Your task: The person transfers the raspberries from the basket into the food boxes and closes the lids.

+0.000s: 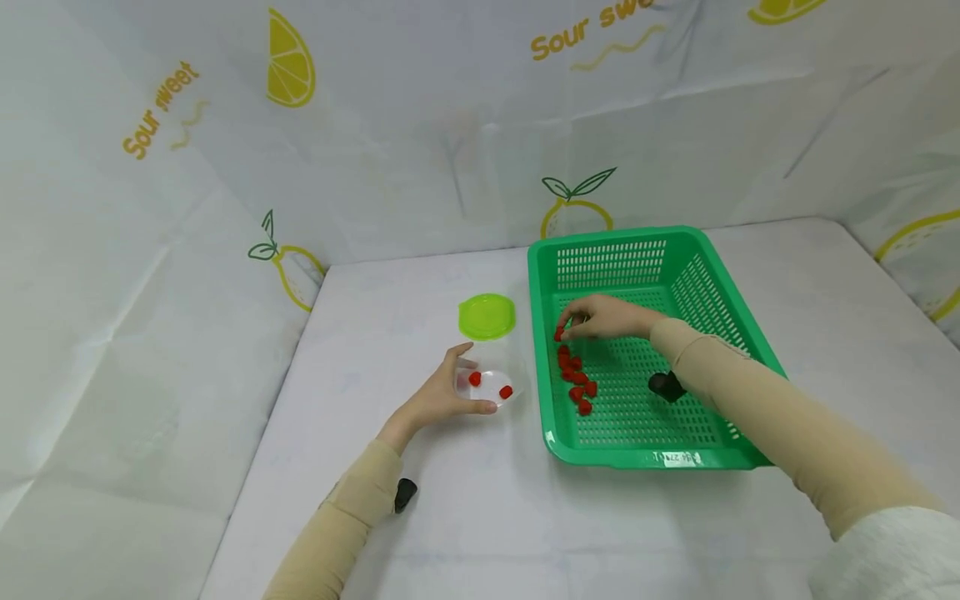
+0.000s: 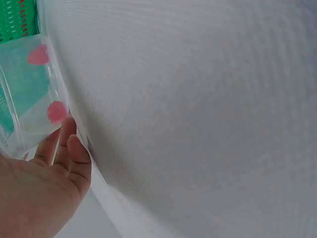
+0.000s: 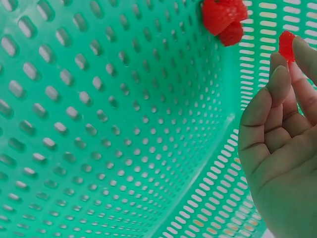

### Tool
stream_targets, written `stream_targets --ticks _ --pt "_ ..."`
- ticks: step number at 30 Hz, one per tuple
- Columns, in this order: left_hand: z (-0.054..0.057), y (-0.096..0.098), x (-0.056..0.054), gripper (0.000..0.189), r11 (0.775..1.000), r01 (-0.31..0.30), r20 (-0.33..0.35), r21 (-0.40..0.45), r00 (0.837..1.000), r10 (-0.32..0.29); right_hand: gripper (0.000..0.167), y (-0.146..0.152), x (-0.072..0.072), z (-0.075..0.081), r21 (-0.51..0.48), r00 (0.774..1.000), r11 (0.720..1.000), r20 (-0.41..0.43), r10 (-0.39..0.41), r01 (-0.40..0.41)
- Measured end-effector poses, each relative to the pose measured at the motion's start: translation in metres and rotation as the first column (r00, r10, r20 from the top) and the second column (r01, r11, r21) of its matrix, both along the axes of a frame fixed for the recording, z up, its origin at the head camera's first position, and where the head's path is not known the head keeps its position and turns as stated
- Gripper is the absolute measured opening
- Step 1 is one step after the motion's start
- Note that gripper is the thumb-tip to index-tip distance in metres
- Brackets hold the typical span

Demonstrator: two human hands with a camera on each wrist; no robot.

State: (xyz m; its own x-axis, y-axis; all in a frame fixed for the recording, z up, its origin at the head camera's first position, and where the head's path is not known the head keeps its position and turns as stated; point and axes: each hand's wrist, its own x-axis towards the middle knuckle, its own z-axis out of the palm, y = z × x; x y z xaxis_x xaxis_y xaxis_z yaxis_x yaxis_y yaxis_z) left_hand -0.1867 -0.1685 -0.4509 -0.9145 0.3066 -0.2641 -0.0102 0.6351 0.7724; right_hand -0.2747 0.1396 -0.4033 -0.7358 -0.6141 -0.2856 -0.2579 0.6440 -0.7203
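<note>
Fingertips of the right hand (image 1: 603,317), brought together, pinch 1 red raspberry (image 3: 286,46); in the right wrist view the remaining fingers curl loosely below it and appear to hold nothing else. This berry is above the left part of the perforated green plastic basket (image 1: 615,457), near the far end of a loose cluster of raspberries (image 1: 580,378) along that side of the floor. The left hand (image 1: 438,394) is spread wider, its thumb and fingers around opposite sides of a clear plastic container (image 2: 59,82) that has 2 raspberries in it. The container is just beside the basket's left wall, and a lime-green lid (image 1: 487,317) lies flat on the white-covered table (image 1: 390,300) beyond it.

Each berry should be very light and small enough for 2 fingertips. Whether it is soft fruit or a firm imitation I cannot tell, so a gentle pinch on the sides seems wise: a hard squeeze could crush a real 1, and a rounded shape might roll or pop out of a loose hold. The container looks thin, smooth and likely to flex; opposite sidewalls, low down and lightly pressed, seem the best place to steady it, leaving its mouth free.
</note>
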Motion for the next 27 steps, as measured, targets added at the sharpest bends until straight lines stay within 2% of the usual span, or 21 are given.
stream_targets --ticks 4,12,20,27 --pt "-0.002 0.000 0.002 0.108 1.000 -0.001 0.003 0.004 1.000 0.001 0.025 -0.001 0.005 0.006 0.004 1.000 1.000 -0.001 0.020 -0.020" --pt "-0.004 -0.001 0.000 0.107 1.000 0.004 -0.003 0.007 1.000 -0.004 0.026 0.000 0.008 0.012 -0.040 0.999 0.999 0.036 -0.018 0.019" --pt "-0.003 -0.002 -0.001 0.107 1.000 0.008 -0.003 0.014 1.000 -0.008 0.031 -0.001 0.006 0.026 -0.156 0.990 0.981 0.099 -0.103 0.117" --pt "0.000 -0.001 0.000 0.106 1.000 0.011 -0.004 0.014 1.000 -0.011 0.028 -0.011 0.006 0.038 -0.237 0.987 0.962 0.108 -0.116 0.139"
